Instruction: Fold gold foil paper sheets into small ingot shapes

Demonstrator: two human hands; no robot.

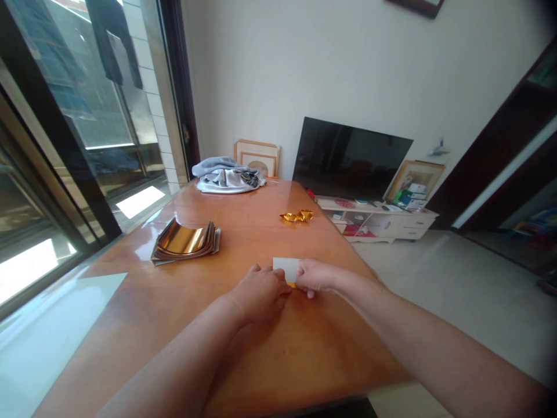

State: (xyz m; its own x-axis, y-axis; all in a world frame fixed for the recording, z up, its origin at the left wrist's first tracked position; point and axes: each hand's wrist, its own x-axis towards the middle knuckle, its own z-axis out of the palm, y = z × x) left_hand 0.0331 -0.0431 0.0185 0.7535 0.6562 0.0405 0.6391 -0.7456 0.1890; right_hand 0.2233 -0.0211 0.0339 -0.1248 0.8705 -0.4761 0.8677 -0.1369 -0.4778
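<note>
A small sheet of paper (286, 269), white on its visible side, stands out from between my hands on the wooden table (143, 307). A strip of gold foil (291, 285) shows along its lower edge, so it looks like foil paper folded over. My left hand (261, 293) presses on the near left part of the paper, and my right hand (315, 277) pinches its right side. Beyond my hands, a small crumpled gold foil piece (298, 216) lies on the table. To the left sits a curled stack of gold foil sheets (185, 241).
A grey-white cloth bundle (228, 176) lies at the table's far end. A pale flat sheet (56, 319) lies on the table's left side near the window. Beyond the right edge stand a white cabinet (374, 223) and a television (352, 158).
</note>
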